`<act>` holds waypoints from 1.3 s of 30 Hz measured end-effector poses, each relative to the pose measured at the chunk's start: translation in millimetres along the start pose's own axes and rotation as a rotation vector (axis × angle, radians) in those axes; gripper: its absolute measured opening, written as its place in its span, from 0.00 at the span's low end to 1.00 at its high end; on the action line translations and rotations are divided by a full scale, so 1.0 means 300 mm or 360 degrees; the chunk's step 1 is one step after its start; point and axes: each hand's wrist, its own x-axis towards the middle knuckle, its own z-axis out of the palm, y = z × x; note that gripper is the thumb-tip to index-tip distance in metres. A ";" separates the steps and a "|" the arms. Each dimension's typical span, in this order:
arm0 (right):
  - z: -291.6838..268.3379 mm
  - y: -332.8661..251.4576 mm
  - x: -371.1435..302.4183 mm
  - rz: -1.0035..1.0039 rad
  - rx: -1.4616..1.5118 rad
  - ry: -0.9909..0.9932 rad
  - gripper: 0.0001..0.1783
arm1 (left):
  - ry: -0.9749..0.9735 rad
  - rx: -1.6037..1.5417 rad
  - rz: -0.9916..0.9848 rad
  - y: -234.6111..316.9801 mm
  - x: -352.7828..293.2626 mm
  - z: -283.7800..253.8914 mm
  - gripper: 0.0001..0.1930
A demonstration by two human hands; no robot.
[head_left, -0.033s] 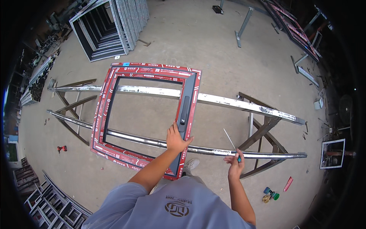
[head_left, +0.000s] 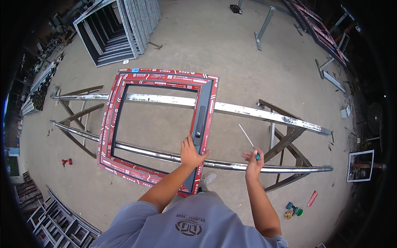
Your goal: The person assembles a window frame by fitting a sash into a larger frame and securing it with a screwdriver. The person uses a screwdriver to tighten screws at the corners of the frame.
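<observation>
A window sash or frame point(head_left: 165, 77), dark grey and largely covered with red printed film, lies flat across two metal rails. On its right side bar is a long dark handle plate point(head_left: 200, 120). My left hand point(head_left: 191, 153) rests on this bar just below the plate, fingers stretched out and thumb spread toward the outer edge. To the right, my right hand point(head_left: 253, 162) is closed around the teal handle of a screwdriver point(head_left: 246, 135). The long thin shaft points up and left, apart from the frame. Most of the handle is hidden in the palm.
Trestles carry the far rail point(head_left: 264, 113) and near rail point(head_left: 289, 169). A stack of frames point(head_left: 136, 29) stands at the far left. On the floor lie a red drill point(head_left: 66, 162), a green-and-blue tool point(head_left: 293, 209) and a red tube-like item point(head_left: 312, 198).
My right hand has risen slightly away from my body with the screwdriver, whose tip has shifted up and left. My left hand stays on the frame's right bar.
</observation>
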 end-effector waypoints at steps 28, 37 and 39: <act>0.963 -0.006 0.736 0.0379 -0.0844 -0.0214 0.36 | -0.0140 -0.0273 -0.0106 -0.019 0.028 -0.012 0.66; 0.530 0.086 0.522 -0.0476 -0.0733 -0.0182 0.32 | -0.0093 -0.0148 -0.0066 -0.029 0.020 -0.004 0.65; 0.297 0.135 0.362 -0.0560 -0.0475 -0.0259 0.26 | -0.0065 -0.0147 -0.0055 -0.035 0.016 0.001 0.66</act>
